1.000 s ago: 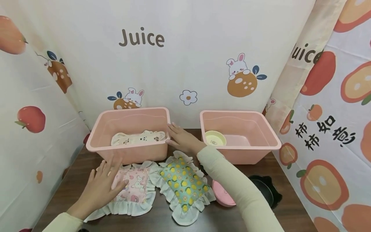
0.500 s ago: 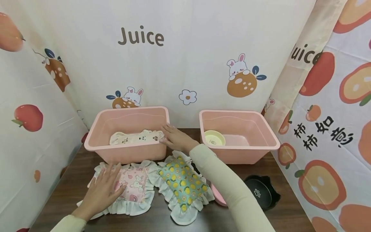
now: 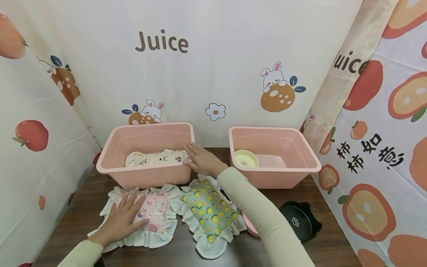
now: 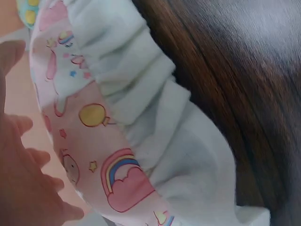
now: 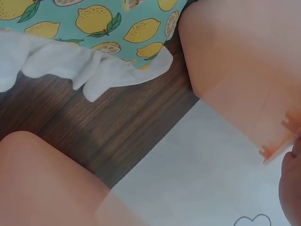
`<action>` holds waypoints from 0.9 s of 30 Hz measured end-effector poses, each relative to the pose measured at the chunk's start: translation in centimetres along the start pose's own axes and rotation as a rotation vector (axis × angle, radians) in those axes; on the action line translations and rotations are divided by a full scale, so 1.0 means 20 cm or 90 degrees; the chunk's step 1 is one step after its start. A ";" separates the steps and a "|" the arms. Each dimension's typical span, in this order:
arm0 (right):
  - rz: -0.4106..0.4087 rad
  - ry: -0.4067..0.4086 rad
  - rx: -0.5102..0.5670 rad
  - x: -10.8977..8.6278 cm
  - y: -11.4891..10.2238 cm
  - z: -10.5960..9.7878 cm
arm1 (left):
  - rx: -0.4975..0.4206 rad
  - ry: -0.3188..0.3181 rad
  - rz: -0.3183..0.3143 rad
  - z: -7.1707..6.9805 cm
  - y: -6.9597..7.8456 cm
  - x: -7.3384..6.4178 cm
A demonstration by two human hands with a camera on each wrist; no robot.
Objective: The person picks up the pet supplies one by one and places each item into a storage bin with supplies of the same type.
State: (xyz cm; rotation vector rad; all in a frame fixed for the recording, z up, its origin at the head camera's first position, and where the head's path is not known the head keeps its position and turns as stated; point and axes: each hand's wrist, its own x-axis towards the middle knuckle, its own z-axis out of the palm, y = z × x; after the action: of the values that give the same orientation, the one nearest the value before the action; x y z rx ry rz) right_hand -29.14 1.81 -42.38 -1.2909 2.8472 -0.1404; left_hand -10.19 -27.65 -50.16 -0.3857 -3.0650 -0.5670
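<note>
My left hand (image 3: 121, 220) lies over the left part of a pink ruffled cushion (image 3: 158, 215), fingers spread and straight. The left wrist view shows that hand's fingertips (image 4: 40, 157) along the cushion's far side, with the white ruffle (image 4: 141, 89) facing the camera. My right hand (image 3: 205, 160) reaches to the right end of the left pink bin (image 3: 150, 178), its straight fingers at the rim. Inside that bin is a cream cloth with small animal prints (image 3: 155, 158). A green lemon-print cushion (image 3: 211, 209) with white ruffles lies below my right forearm, beside the pink one.
A second pink bin (image 3: 283, 180) stands to the right, holding a pale yellow bowl (image 3: 246, 159). A black bowl with ear-shaped points (image 3: 298, 220) sits on the dark wood table (image 3: 243, 252). My right sleeve partly covers a pink round item (image 3: 250, 227). Printed curtains (image 3: 233, 40) surround the table.
My left hand has shifted slightly right over the pink cushion and slowed. My right hand stays at the left bin's rim. The head view has turned slightly, moving the scene a little left.
</note>
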 end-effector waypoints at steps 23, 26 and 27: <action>-0.018 -0.010 -0.037 0.00 0.01 -0.01 | -0.023 -0.130 0.018 0.00 -0.08 0.13; -0.019 -0.009 -0.047 0.00 0.01 0.00 | -0.031 -0.152 0.013 0.00 -0.08 0.15; -0.021 -0.007 -0.051 0.00 0.01 0.00 | -0.028 -0.152 0.017 0.00 -0.08 0.15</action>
State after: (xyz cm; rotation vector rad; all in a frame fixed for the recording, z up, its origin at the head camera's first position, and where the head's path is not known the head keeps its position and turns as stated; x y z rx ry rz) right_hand -29.33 1.88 -42.33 -1.3482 2.8507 -0.0206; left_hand -13.51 -28.37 -50.57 -0.5302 -3.2724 -0.6310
